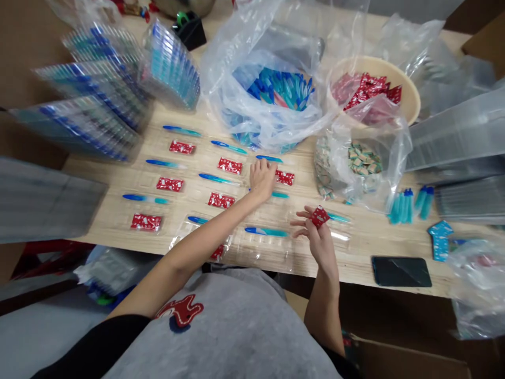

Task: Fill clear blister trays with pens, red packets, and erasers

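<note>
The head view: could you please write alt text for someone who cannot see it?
A person's right hand holds a red packet over a wooden table; the left hand is among rows of blue pen-like items and more red packets. Behind are a plastic bag of similar items and a bowl of red packets.

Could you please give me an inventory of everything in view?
Pen-like sticks: about ten, blue, rows on table
Red packets: seven visible on table, beside sticks
Stick bag: one, clear, back centre
Bowl: one, cream, back right, holding packets
Bag of small pieces: one, clear, before bowl
Packed stacks: several, blue, back left
Trays: uncounted, clear, stacked right
Loose sticks: two bunches, teal, right
Patterned item: one, blue, right
Phone: one, black, front right
Holder: one, black, back left
Table: one, light wood, centre
Shirt: one, grey, bottom
Left hand: one, bare, centre
Right hand: one, bare, holding red packet
</note>
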A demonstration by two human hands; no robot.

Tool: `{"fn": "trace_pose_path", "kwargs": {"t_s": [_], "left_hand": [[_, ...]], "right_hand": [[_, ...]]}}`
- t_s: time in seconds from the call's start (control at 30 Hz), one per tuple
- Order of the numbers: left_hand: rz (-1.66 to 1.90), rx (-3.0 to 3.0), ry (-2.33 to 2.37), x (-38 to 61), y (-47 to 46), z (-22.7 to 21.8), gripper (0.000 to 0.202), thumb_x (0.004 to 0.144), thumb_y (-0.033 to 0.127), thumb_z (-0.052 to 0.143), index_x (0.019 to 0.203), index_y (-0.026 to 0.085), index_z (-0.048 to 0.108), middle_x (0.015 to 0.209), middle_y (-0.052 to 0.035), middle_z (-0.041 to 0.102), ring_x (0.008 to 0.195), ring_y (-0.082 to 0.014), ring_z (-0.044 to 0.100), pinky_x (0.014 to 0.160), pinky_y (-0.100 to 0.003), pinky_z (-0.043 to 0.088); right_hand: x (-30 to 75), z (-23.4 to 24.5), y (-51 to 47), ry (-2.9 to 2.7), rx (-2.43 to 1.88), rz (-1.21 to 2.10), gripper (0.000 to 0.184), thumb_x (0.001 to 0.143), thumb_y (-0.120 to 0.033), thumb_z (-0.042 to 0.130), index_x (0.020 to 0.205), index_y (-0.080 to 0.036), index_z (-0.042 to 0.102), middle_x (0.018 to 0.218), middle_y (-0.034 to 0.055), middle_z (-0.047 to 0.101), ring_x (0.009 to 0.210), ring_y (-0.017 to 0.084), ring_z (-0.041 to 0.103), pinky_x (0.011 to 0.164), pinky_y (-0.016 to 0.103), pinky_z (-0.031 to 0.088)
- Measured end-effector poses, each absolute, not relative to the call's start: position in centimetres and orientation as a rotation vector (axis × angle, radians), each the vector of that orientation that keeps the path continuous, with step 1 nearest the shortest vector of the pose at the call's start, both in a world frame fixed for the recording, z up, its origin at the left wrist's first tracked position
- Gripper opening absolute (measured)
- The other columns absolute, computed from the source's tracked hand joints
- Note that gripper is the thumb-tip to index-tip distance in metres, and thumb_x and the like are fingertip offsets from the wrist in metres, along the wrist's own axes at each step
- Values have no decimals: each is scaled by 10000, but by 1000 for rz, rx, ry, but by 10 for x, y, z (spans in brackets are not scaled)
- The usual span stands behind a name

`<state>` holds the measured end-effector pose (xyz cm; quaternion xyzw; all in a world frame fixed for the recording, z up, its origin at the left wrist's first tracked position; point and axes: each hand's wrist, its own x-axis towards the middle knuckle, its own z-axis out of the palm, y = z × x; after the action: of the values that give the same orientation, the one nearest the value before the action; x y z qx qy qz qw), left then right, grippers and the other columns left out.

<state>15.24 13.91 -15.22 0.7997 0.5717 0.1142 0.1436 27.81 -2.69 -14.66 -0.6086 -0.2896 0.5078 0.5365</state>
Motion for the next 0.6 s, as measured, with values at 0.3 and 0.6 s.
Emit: {"fn": "trace_pose_path", "kwargs": {"t_s": [0.3, 0.6], "left_hand": [[488, 1857, 952, 120, 108, -125, 203, 920, 267, 517, 1056, 178, 638, 1077, -68, 641, 999, -186, 591, 891, -301, 450], [566, 1923, 1196, 87, 65, -138, 201, 952, 257, 465, 840, 178, 612, 800, -18, 652, 771, -160, 591, 738, -274, 445]], "right_hand": [[275, -143, -10, -1091, -1566, 1244, 304, 831, -491, 593, 919, -202, 560, 801, 18, 666, 553, 121, 608, 454, 228, 407], [276, -153, -2, -1257, -1669, 1071, 281, 874, -488, 519, 820, -216, 563, 716, 4, 624, 621, 149, 574, 634, 289, 439]]}}
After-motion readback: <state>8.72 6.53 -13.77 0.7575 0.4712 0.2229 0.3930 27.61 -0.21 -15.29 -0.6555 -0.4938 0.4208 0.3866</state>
